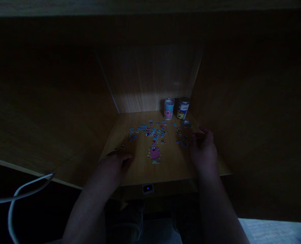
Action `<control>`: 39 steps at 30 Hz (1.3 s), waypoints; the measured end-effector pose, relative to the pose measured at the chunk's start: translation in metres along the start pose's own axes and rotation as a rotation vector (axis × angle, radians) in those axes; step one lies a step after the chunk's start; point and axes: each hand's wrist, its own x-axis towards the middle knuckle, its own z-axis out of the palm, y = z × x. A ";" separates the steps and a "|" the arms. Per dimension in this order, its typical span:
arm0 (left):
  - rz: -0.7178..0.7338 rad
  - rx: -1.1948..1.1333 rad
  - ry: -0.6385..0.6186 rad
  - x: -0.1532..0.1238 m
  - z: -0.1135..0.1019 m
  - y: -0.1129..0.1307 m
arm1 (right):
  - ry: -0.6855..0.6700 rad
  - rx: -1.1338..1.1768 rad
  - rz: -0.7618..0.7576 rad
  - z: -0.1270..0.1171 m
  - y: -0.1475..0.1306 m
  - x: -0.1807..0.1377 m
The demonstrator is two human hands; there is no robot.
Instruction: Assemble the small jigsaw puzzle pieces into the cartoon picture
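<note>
A partly joined jigsaw [154,154] with a pink cartoon figure lies near the front middle of the wooden desk. Loose puzzle pieces [142,128] spread behind it. To its left, my left hand [116,162] rests low on the desk with thumb and fingers apart, beside a few small dark pieces [121,146]. My right hand [203,147] is at the right side, its fingers curled in, close to another group of pieces [183,141]. Dim light hides what, if anything, lies between those fingertips.
Toward the back right stand an open pink-and-blue can [168,110] and a lidded can [183,109]. A round metal lid [186,124] lies in front of them. Wooden panels enclose the desk. A small lit device [147,188] sits below the front edge; a white cable [20,193] hangs at left.
</note>
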 end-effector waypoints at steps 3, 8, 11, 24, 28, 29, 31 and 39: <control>0.158 -0.178 -0.045 0.000 0.003 0.001 | -0.023 -0.009 -0.041 0.001 -0.003 0.000; 0.187 -0.362 -0.054 0.006 0.012 -0.002 | -0.166 -0.016 -0.211 0.003 -0.012 -0.003; 0.149 -0.387 -0.060 0.009 0.015 -0.011 | -0.177 -0.073 -0.369 0.003 -0.016 -0.006; 0.148 -0.385 -0.198 0.013 0.009 -0.019 | -0.502 -0.007 -0.700 0.014 -0.036 -0.028; 0.162 -0.376 -0.232 0.018 0.007 -0.019 | -0.537 0.013 -0.704 0.017 -0.040 -0.031; 0.167 -0.381 -0.240 0.019 0.008 -0.020 | -0.541 0.011 -0.701 0.017 -0.039 -0.031; 0.179 -0.397 -0.247 0.020 0.008 -0.021 | -0.559 0.004 -0.699 0.018 -0.038 -0.030; 0.196 -0.450 -0.278 0.021 0.011 -0.018 | -0.594 -0.008 -0.693 0.019 -0.037 -0.031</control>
